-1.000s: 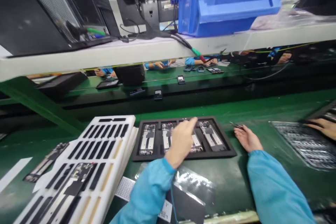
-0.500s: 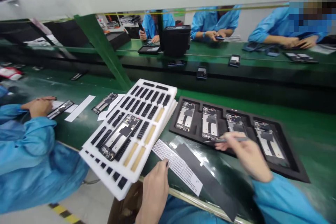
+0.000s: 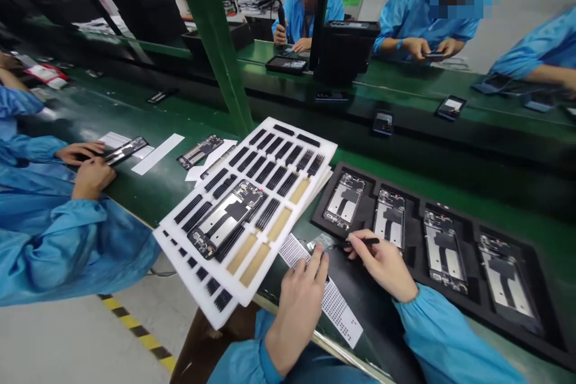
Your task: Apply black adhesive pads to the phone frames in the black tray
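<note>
My right hand [image 3: 382, 261] pinches a thin dark tool [image 3: 364, 241], its tip pointing left over the bench near a small clear film [image 3: 321, 242]. My left hand [image 3: 302, 300] lies palm down with its fingers stretched forward, over a white sheet of small dark dots [image 3: 339, 312]. Left of it is a white foam tray [image 3: 315, 192] with black strips in its slots and a phone assembly [image 3: 229, 219] on top. Behind and right of my right hand, a black foam tray [image 3: 411, 216] holds several phone assemblies [image 3: 445, 252].
At the left, a person's hands [image 3: 92, 177] work on a phone part beside a white strip [image 3: 158, 154]. A green post [image 3: 220, 54] rises behind the foam tray. Across the bench, people in blue handle devices. Phones [image 3: 383, 122] lie on the far ledge.
My left hand has moved forward and right onto the dotted sheet, fingers now spread. My right hand with the tool has shifted from the black tray towards it. The view has swung right.
</note>
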`<state>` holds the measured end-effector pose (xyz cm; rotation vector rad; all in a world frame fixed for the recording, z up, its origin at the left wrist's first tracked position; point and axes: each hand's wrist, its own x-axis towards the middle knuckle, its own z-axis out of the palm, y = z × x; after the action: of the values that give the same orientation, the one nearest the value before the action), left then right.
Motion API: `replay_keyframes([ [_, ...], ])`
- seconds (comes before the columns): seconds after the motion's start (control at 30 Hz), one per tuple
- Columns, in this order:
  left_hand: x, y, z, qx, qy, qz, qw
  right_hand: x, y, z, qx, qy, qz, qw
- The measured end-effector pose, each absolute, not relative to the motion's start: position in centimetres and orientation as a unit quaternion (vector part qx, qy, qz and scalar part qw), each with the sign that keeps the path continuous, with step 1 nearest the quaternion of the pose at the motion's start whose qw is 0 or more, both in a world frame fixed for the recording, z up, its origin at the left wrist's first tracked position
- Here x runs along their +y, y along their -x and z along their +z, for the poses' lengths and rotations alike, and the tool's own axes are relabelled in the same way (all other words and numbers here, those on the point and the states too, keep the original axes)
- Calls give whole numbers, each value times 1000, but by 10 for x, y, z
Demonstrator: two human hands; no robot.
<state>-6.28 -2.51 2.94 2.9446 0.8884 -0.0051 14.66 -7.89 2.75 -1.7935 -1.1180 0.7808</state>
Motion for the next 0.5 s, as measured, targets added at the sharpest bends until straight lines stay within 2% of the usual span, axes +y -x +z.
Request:
replay_keyframes([
  [0.23,-21,55,20,272,-962,5,8,-72,-145,28,-470,708,344,400],
  [0.4,-13,52,18,262,-964,-13,45,-70,-142,27,-406,686,386,464],
  [0.5,-5,48,23,286,-947,-14,145,-74,-141,31,-351,667,391,529],
])
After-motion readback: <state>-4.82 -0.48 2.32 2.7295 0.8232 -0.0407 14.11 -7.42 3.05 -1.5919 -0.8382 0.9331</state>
